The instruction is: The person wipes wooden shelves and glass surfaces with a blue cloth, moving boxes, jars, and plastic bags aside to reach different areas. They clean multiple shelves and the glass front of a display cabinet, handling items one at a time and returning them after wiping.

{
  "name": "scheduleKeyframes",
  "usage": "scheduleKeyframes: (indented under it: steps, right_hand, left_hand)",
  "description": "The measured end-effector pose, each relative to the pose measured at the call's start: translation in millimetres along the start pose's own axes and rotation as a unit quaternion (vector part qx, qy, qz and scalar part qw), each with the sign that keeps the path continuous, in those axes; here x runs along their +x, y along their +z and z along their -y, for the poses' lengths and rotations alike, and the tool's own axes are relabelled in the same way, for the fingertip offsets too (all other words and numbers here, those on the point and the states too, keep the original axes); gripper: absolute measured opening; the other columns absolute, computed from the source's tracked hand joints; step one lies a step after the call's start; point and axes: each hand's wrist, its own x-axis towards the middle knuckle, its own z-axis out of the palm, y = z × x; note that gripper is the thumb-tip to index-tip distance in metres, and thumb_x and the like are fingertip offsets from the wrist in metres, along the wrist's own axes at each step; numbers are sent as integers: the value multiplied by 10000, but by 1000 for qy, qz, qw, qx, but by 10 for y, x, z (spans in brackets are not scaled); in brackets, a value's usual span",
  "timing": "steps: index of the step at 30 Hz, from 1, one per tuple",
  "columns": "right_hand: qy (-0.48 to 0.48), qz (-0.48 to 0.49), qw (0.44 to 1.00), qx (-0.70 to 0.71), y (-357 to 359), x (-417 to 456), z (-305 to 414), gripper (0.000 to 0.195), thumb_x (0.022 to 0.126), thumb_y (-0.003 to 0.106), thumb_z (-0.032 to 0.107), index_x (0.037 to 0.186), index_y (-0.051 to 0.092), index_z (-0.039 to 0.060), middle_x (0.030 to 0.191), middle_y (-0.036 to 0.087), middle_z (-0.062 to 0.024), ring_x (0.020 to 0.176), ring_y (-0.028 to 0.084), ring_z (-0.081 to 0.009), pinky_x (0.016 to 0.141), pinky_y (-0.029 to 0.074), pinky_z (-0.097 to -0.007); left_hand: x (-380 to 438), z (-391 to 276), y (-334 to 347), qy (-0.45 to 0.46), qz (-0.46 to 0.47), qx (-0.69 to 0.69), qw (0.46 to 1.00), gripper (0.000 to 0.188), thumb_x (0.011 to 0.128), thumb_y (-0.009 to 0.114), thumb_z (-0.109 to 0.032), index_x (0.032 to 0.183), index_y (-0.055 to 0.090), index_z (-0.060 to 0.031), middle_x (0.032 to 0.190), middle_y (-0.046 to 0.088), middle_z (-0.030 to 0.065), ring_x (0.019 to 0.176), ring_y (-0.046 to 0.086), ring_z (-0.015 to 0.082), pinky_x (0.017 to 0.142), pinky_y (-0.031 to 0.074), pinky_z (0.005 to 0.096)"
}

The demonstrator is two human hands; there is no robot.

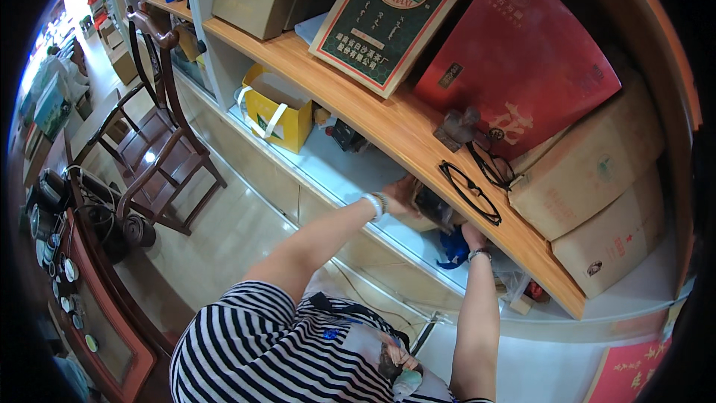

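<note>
Both arms reach into the lower compartment beneath an orange-brown wooden shelf board (pixel 358 109). My left hand (pixel 401 197), with bracelets at its wrist, grips the near side of a dark package (pixel 433 207), partly hidden by the board. A pale brown surface shows just below that package. My right hand (pixel 474 237) is under the board's edge, against a crumpled blue cloth or bag (pixel 454 247). The board covers its fingertips, so whether they grip anything does not show. The lower shelf (pixel 349 165) is lit and pale.
Above the hands, black-framed eyeglasses (pixel 470 193) and a small dark carved figurine (pixel 458 126) sit near the board's edge. Behind stand a red box (pixel 520 61), a green box (pixel 386 17) and paper packages (pixel 587 162). A yellow gift bag (pixel 277 115) is left; a wooden armchair (pixel 156 140) stands behind.
</note>
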Motion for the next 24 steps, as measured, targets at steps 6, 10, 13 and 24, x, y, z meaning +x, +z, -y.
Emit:
scheduleKeyframes:
  steps: [6,10,13,24]
  right_hand:
    - [-7,-79,996,34,57,-178,-238,524,857,629,463,1194,630,61,1205,639,-175,1153,569,-345,977,429,-390]
    - [83,35,974,208,-163,-1095,-153,338,812,696,297,1046,707,53,924,717,-136,838,671,-217,773,506,-314]
    - [247,-27,951,183,82,-1587,-536,505,772,730,399,1076,689,-4,985,706,-194,902,679,-262,823,505,-323]
    - [348,-171,906,171,-106,-1044,-393,663,790,684,457,1228,504,-7,929,668,-282,909,654,-420,784,532,-485]
  left_hand:
    - [174,574,290,-15,-10,-345,938,1306,533,889,-476,1488,128,-12,1521,243,206,1414,211,285,1170,208,370]
    - [-182,271,87,-150,-5,-59,987,1357,553,914,-456,1501,66,16,1538,216,217,1421,236,304,1161,249,349]
    - [-529,186,137,-84,-85,-35,992,1026,653,869,-413,1398,327,40,1329,476,220,1177,522,278,983,446,359]
    - [-264,-1260,1150,136,34,48,989,631,809,701,-169,1372,434,-71,1253,528,229,1102,563,391,908,489,421]
